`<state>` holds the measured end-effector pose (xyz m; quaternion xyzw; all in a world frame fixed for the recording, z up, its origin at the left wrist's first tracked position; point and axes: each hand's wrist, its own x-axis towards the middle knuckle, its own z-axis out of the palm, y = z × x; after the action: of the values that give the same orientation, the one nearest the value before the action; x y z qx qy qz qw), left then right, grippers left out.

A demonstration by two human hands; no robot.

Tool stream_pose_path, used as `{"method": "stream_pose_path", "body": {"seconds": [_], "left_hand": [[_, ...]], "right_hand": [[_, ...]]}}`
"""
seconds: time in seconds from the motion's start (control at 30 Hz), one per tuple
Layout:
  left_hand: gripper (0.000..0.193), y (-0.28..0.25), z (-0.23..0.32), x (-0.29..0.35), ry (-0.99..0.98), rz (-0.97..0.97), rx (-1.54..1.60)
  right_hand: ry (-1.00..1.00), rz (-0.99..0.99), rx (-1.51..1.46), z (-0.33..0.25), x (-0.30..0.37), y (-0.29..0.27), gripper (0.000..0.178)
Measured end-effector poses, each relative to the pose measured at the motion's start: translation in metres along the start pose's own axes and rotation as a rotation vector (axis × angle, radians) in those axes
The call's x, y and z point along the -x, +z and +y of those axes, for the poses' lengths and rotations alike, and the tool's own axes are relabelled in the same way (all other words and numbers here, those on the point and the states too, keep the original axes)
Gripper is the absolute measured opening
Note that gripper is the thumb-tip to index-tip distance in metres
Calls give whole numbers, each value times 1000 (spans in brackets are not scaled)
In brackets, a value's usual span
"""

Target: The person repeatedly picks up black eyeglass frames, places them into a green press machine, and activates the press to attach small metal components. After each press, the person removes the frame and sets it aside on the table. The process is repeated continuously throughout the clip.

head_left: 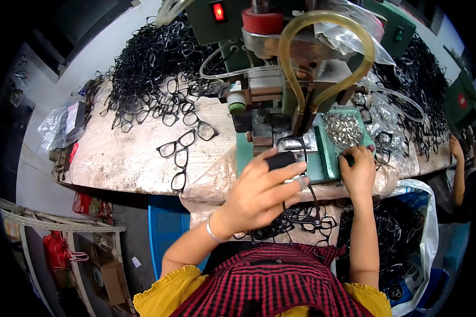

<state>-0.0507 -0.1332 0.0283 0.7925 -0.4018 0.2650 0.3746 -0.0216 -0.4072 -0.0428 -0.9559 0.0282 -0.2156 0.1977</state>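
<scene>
My left hand [264, 185] grips a black eyeglass frame [291, 138] at the work block of a bench press [269, 79]. Part of the frame lies beneath the press's tool, and a dark temple hangs below my fingers. A black block-like piece [281, 160] sits by my index finger; whether it is a finger cover or a separate part I cannot tell. One fingertip carries a grey cover. At the near edge of a green tray [329, 158] my right hand [360, 168] has its fingers curled in, their tips partly hidden. Small shiny metal parts [344, 130] fill the tray's far section.
Piles of black eyeglass frames [148, 68] cover the table's back left, with several loose ones [181, 153] nearer. More frames [415, 79] heap at right. Below the table edge stand a blue basket [164, 222] and a white sack [428, 211]. Another person's arm [458, 169] shows far right.
</scene>
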Motion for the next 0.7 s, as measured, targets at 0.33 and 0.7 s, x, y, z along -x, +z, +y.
{"method": "stream_pose_path", "body": {"seconds": [0.33,0.7], "left_hand": [[43,-88,-98,156,-883,-132,-1027],[21,-144,-176,71,-939,-32,-666]], "right_hand": [[136,155,-367,8,0,13,14],[169,166,-514,2,-21,7,13]]}}
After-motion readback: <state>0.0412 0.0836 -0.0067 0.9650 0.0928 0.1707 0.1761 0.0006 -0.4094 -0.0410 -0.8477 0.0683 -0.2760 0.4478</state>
